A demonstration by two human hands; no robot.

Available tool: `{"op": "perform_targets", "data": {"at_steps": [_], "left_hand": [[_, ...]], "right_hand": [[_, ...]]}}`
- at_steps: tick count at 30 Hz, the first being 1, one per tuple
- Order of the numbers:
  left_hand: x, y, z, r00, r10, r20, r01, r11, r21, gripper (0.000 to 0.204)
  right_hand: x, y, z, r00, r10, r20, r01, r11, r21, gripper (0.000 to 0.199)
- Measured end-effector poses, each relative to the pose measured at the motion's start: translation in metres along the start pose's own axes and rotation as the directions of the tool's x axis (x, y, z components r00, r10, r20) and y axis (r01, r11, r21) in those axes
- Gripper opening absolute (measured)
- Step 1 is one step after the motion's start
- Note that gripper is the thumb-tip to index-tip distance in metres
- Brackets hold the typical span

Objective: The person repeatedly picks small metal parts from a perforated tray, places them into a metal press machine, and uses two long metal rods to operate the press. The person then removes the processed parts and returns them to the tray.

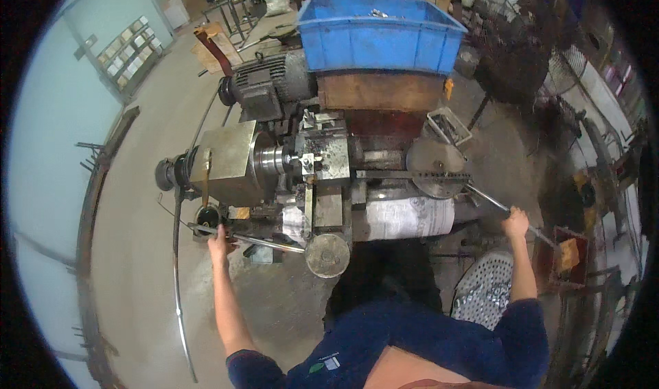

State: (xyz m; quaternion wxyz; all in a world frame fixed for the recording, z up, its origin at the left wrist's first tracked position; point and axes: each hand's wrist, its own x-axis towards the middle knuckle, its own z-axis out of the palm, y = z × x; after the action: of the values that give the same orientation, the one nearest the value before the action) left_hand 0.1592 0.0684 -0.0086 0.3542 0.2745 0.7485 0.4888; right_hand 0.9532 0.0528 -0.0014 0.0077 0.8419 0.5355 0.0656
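My left hand [218,246] is closed round the outer end of a metal lever [264,242], which runs to a round grey disc [327,256] at the front of a small lathe. Out to the right, my right hand [515,224] grips a second long lever [489,198]. That lever slants up to a larger round plate [435,164] at the lathe's right end. Between my hands stand the boxy headstock [226,161], its shiny spindle nose [269,160] and the dark tool slide block [325,157]. A small part at the spindle is too small to make out.
Behind the lathe are a motor [269,84] and a blue bin [381,46] on a wooden box [381,91]. Printed paper [412,217] covers the lathe's front. A perforated metal seat-like piece [484,286], a reddish box [557,269] and a fan [508,39] are at right.
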Motion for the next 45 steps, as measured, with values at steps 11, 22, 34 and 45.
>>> {"op": "perform_targets", "data": {"at_steps": [11,22,34,45], "left_hand": [[0.028,-0.031,0.023,0.996,0.016,-0.093,-0.025,0.995,-0.094,0.031],[0.012,-0.006,0.031,0.997,-0.022,-0.075,0.014,0.995,-0.100,0.033],[-0.001,-0.010,0.030,0.998,0.067,-0.013,-0.068,0.995,-0.078,0.043],[0.045,-0.133,-0.035,0.988,0.152,0.039,-0.157,0.956,0.248,0.046]], "right_hand": [[-0.137,-0.041,-0.017,0.966,0.195,0.170,-0.227,0.953,0.198,0.035],[-0.143,-0.038,-0.003,0.986,0.138,0.091,-0.160,0.934,0.318,0.038],[0.057,0.017,0.010,0.979,0.186,-0.086,-0.198,0.967,-0.162,0.043],[-0.058,-0.082,0.035,0.961,-0.205,-0.187,0.267,0.864,0.428,0.066]]}}
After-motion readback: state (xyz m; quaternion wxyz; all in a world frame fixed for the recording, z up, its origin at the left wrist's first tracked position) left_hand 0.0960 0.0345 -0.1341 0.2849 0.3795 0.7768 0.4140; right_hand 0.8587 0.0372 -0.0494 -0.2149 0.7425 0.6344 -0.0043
